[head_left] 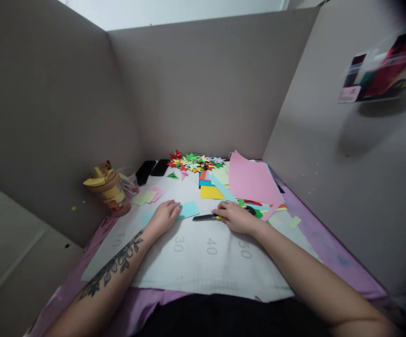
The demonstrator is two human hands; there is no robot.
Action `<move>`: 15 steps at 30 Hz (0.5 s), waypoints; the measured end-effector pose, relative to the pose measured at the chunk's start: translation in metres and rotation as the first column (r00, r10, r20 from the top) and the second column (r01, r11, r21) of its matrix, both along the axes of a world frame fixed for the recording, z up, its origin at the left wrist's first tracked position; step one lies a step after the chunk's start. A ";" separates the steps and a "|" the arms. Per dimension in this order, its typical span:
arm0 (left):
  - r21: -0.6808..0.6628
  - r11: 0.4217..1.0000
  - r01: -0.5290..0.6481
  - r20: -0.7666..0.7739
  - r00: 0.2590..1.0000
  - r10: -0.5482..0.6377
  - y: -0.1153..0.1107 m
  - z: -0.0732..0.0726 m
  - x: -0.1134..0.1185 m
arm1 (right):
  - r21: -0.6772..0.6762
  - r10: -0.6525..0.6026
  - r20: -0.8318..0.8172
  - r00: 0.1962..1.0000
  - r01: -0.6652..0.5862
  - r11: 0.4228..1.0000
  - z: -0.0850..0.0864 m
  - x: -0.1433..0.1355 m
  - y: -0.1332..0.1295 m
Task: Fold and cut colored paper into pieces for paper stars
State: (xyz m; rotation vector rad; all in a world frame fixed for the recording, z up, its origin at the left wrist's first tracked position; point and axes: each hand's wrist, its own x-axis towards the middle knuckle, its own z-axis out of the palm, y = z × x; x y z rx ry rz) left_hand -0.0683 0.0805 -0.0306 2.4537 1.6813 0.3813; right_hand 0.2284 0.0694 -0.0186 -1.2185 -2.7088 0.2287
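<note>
A light blue paper strip (189, 209) lies on the white mat (195, 262), partly covered by my left hand (165, 216), whose fingers rest flat on it. My right hand (236, 216) is closed round a black and yellow cutter knife (204, 217); its dark blade points left, close to the strip's right end. Beyond my hands are a yellow sheet (211, 192) and a large pink sheet (252, 180). Colourful folded paper stars (192, 161) are heaped at the back of the mat.
At the left stands a brown and yellow cup (108, 187) beside a clear plastic cup (128, 178). Two dark phone-like objects (159, 168) lie behind them. Grey partitions (195, 89) surround the desk. A clear pouch (374, 77) hangs on the right partition.
</note>
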 end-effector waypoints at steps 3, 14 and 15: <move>0.064 0.998 0.015 0.009 1.000 -0.016 0.006 0.008 -0.016 | -0.013 -0.021 -0.063 0.998 0.020 1.000 0.001 0.013 0.006; -0.100 0.988 0.114 -0.057 0.991 -0.120 -0.007 0.021 -0.046 | 0.067 -0.170 0.060 0.984 0.165 0.984 0.000 0.019 0.010; -0.106 0.988 0.111 -0.056 0.992 -0.117 -0.006 0.020 -0.046 | 0.067 -0.169 0.060 0.984 0.165 0.984 -0.001 0.019 0.009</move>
